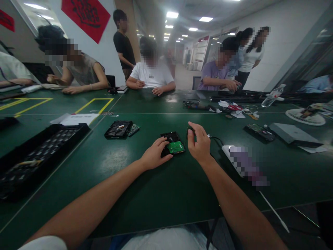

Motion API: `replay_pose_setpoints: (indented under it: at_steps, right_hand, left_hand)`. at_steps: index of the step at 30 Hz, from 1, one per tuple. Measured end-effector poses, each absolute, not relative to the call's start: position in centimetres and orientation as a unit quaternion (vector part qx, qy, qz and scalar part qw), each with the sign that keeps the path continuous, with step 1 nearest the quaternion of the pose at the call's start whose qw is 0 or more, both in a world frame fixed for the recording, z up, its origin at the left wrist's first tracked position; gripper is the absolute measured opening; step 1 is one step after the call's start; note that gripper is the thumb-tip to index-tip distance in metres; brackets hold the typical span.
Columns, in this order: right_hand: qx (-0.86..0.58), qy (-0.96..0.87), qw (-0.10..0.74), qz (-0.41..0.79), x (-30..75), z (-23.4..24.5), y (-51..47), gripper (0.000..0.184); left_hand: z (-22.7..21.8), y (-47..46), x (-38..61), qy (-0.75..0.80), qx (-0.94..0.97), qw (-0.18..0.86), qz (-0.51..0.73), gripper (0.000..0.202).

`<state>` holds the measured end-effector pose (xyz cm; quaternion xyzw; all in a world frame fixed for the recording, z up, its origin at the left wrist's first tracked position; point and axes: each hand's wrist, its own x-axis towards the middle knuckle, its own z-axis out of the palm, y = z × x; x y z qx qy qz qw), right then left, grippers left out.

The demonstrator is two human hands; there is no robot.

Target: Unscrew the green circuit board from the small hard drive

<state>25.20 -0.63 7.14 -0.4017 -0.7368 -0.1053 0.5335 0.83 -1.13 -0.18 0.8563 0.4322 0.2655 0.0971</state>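
Observation:
A black hard drive (172,136) with a green circuit board (176,147) lies on the green table (145,187) in front of me. My left hand (155,153) rests on the drive's left edge, fingers curled over it. My right hand (199,144) hovers just right of the drive, fingers pinched round a small dark tool (189,130) with a black cable (215,140) trailing to the right.
A second drive (118,128) with a loose board (134,129) lies to the left. A black tray (33,156) fills the left edge. A white device (234,156), another drive (260,131), a grey box (292,133) and a water bottle (273,96) lie right. Several people sit opposite.

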Motion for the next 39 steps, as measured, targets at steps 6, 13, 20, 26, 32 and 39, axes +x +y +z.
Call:
replay_pose_setpoints:
  at_steps: [6,13,20,26,32,39]
  right_hand:
    - [-0.422,-0.721,0.541,-0.098,25.12,7.26,-0.72,0.026]
    - [-0.398,-0.733,0.548,-0.066,24.96,6.93,-0.73,0.031]
    - [-0.414,-0.719,0.550,-0.097,24.81,6.94,-0.76,0.026]
    - [-0.417,-0.716,0.551,-0.101,24.99,7.01,-0.61,0.026]
    - [-0.409,-0.717,0.556,-0.097,25.09,7.02,-0.47,0.026]
    - [-0.387,-0.740,0.546,-0.062,25.02,7.10,-0.74,0.031]
  left_hand:
    - [-0.05,-1.16,0.80,0.431,0.857,0.098,0.265,0.066]
    - [-0.17,-1.10,0.76,0.429,0.855,0.103,0.273,0.066]
    - [-0.33,-1.06,0.75,0.425,0.858,0.098,0.271,0.065]
    - [-0.21,-1.07,0.75,0.429,0.857,0.098,0.267,0.066]
    - [-0.37,-1.00,0.66,0.430,0.858,0.097,0.264,0.067]
    - [-0.29,-1.06,0.74,0.427,0.858,0.097,0.270,0.066]
